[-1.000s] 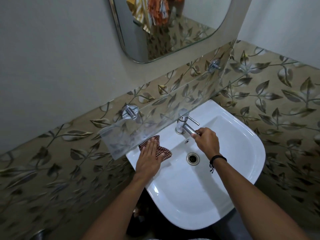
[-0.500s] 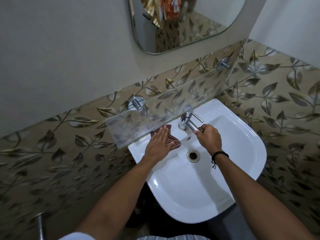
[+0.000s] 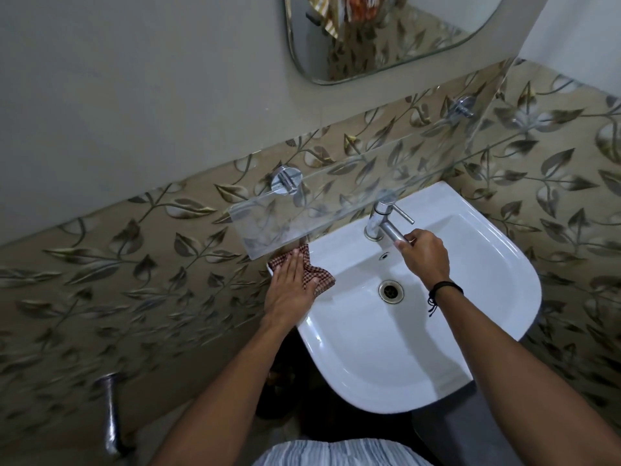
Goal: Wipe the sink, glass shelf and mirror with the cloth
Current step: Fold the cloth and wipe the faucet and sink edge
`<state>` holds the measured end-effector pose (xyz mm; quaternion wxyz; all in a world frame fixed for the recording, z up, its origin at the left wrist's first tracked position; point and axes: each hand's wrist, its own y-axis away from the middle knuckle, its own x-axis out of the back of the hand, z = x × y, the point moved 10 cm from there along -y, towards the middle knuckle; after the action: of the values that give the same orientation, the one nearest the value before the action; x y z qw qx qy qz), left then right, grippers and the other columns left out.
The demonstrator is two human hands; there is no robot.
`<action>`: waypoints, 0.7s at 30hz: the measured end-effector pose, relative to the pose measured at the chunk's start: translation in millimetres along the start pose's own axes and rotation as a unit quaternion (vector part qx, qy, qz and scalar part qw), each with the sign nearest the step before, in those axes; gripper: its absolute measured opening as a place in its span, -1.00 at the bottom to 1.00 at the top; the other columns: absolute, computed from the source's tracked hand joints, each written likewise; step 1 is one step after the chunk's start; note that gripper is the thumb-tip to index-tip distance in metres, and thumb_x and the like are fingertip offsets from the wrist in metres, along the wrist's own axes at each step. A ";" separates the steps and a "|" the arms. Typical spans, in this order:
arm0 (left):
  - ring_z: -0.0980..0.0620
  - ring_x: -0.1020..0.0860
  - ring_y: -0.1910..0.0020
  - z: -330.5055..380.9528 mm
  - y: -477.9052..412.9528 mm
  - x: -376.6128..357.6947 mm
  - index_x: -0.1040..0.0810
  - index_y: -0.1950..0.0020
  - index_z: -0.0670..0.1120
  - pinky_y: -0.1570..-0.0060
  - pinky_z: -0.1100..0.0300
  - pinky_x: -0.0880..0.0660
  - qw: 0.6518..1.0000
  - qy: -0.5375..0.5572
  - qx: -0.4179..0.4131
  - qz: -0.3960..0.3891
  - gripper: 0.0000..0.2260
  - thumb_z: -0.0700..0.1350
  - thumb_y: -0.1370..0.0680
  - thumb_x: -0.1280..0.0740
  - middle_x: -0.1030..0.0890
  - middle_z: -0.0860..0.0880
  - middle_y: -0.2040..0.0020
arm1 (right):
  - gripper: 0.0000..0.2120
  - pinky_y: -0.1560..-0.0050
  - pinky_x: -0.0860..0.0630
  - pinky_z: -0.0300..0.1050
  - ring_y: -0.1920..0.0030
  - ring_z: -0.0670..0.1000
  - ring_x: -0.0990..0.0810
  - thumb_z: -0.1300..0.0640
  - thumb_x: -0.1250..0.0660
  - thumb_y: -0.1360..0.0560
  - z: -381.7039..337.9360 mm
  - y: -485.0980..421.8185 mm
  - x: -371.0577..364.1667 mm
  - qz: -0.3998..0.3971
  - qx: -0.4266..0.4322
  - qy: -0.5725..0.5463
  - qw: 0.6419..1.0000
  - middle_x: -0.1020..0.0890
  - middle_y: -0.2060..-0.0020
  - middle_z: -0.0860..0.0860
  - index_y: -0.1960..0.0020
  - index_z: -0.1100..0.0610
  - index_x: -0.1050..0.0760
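Head view, left hand (image 3: 292, 290): lay flat, fingers straight and together, pressing the cloth (image 3: 317, 275) onto the sink (image 3: 504, 264)'s back-left corner, under the glass shelf (image 3: 268, 223).
Right hand (image 3: 423, 257): fingers were curled round the tap spout (image 3: 389, 230).
Technique: a flat palm and overlapping passes would serve best.
Change: the cloth had slid away from the tap; the right hand's grip stayed.
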<state>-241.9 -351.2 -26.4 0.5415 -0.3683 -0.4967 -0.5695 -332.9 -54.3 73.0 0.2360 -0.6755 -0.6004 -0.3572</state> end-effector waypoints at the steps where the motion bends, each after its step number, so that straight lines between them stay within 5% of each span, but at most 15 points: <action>1: 0.07 0.16 -0.64 -1.0 2.0 0.9 0.18 -0.65 -0.15 -0.57 0.11 0.29 1.000 -0.005 0.009 0.005 -0.14 0.31 -0.45 0.41 0.15 -0.04 -0.68 | -0.80 0.19 -0.39 -0.10 0.17 0.15 -0.55 0.03 -0.40 -0.54 0.2 -0.5 0.5 -0.004 0.001 0.000 1.000 -0.62 0.21 0.08 0.03 0.17 -0.58; 16: -0.10 -0.01 -0.65 -7.0 15.5 0.6 -0.03 -0.64 -0.27 -0.53 0.06 0.31 0.996 -0.021 0.087 0.019 -0.22 0.21 -0.57 0.26 -0.04 -0.19 -0.66 | -0.81 0.27 -0.37 -0.10 0.22 0.17 -0.54 0.08 -0.39 -0.50 0.2 -6.1 -4.4 -0.008 0.011 0.010 1.000 -0.60 0.27 0.09 0.14 0.22 -0.53; 21: -0.06 0.19 -0.65 -7.3 11.1 -0.5 0.16 -0.65 -0.21 -0.56 0.03 0.31 0.994 -0.092 0.055 -0.020 -0.36 0.17 -0.71 0.13 0.18 -0.13 -0.67 | -0.79 0.29 -0.33 -0.10 0.21 0.19 -0.52 0.09 -0.38 -0.52 -6.2 -5.3 -5.7 -0.013 0.030 0.031 0.999 -0.58 0.26 0.10 0.17 0.22 -0.47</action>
<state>-230.0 -357.2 -26.8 0.5015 -0.3789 -0.5827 -0.5152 -339.5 -61.7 72.0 0.2704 -0.6490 -0.6118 -0.3625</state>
